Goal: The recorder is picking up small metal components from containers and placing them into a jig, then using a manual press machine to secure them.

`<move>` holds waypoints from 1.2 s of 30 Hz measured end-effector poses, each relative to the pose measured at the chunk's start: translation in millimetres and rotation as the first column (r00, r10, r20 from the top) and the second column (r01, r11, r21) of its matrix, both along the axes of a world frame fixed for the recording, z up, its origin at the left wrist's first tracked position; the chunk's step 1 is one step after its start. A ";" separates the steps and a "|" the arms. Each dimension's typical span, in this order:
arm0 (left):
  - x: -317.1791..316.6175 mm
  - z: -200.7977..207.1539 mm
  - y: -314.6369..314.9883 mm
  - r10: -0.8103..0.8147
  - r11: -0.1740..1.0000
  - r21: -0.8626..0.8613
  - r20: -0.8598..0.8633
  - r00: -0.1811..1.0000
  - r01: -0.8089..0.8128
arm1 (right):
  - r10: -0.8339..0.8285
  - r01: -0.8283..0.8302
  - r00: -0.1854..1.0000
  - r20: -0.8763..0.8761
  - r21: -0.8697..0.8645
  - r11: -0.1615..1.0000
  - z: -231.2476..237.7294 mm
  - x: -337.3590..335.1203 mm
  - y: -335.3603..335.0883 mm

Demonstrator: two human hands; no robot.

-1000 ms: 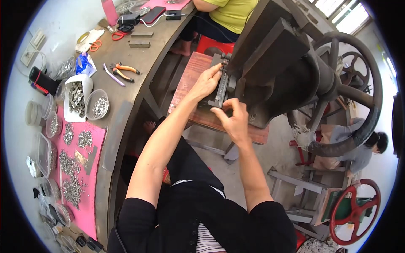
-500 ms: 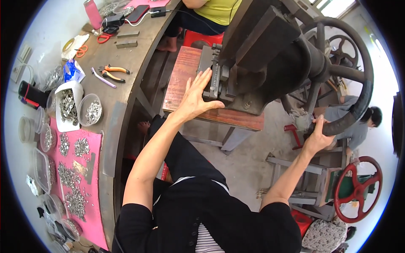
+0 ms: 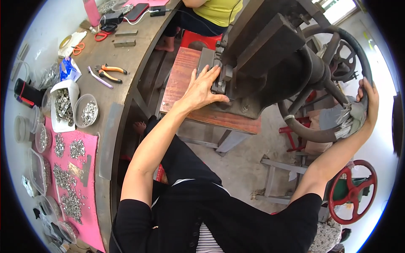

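A dark hand-operated screw press stands on a red-brown wooden stand in front of me. My left hand lies with fingers stretched over the small metal die fixture at the press base; the palm hides part of it. Whether any small part sits under those fingers is hidden. At the right, my right hand is closed round the rim of the press's big handwheel. Just below that hand, a frayed grey cloth wrapping is bound round the rim.
On the left bench lie orange-handled pliers, a purple-handled tool, scissors, a white scoop and tubs of metal bits. More bits cover a pink sheet. A red handwheel stands right; a seated person is beyond.
The handwheel has turned, its cloth wrapping swinging from the lower left to the right. My right hand has gone up and outward on the rim. My left hand has shifted slightly over the fixture.
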State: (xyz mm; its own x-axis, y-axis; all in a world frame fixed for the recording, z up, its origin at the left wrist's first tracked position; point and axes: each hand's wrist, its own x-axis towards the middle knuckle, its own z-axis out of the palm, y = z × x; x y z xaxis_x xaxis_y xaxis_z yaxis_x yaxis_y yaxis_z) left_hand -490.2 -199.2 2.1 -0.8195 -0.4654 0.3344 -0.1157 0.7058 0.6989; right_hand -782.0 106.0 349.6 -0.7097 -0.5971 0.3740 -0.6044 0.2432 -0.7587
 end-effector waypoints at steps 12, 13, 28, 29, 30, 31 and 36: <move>-5.4 -0.6 -7.8 -0.020 0.999 0.030 -0.005 1.000 0.020 | -0.272 0.188 0.954 -0.126 -0.456 0.870 -145.0 76.8 25.2; -5.1 -1.2 -6.8 -0.012 0.999 0.037 0.027 1.000 0.011 | -0.225 0.162 0.967 -0.122 -0.390 0.906 -129.2 72.9 24.1; -3.4 -1.8 -6.6 0.017 1.000 0.002 0.022 1.000 -0.017 | -0.301 0.136 0.893 -0.335 -0.437 0.889 -148.6 71.8 16.7; -5.0 0.8 -6.3 0.026 1.000 -0.001 -0.012 1.000 -0.026 | -0.347 0.196 0.893 -0.288 -0.446 0.873 -158.3 67.8 16.1; -1.7 1.1 -4.5 0.005 1.000 0.004 -0.037 0.999 -0.005 | -0.419 0.287 0.877 -0.235 -0.442 0.850 -162.5 78.5 23.0; -0.5 -0.1 -9.0 -0.004 1.000 -0.003 -0.039 0.999 0.004 | -0.297 0.197 0.933 -0.202 -0.406 0.893 -139.6 70.8 23.0; 14.3 -5.5 -31.6 0.011 0.862 0.481 -0.333 0.943 0.159 | -0.208 0.219 0.911 -0.357 -0.009 0.976 -43.0 18.6 27.4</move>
